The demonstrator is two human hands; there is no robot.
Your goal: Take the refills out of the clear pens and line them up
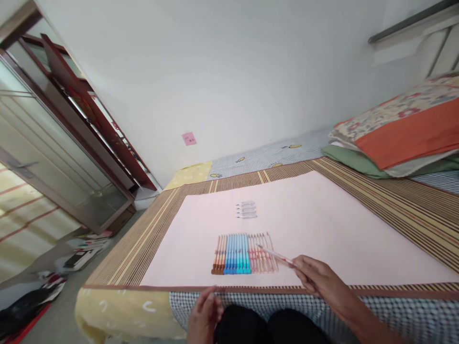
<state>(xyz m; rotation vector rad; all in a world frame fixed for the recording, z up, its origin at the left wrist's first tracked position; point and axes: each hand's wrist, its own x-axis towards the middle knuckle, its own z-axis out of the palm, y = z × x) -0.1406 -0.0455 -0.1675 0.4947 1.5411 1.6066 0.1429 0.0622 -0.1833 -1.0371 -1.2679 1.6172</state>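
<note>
A slim pale pen [276, 255] with a dark tip is pinched in my right hand [313, 274]. It slants up and left over the right end of a row of pens lying side by side. From left to right the row holds brown-orange pens [220, 253], blue and cyan pens [238, 253], then clear-pink pens [260, 258]. Above the row lie several small grey-white pens [247, 209] with dark tips, pointing left. My left hand [206, 310] hovers at the bed's front edge, loosely curled, apart from the pens, with nothing visible in it.
A large pale pink sheet [304, 215] lies under the pens on a striped mat [132, 248] covering the bed. Folded bedding [412, 124] is piled at the right. A white wall [229, 81] with a pink note [189, 138] stands behind; a door [53, 129] is at the left.
</note>
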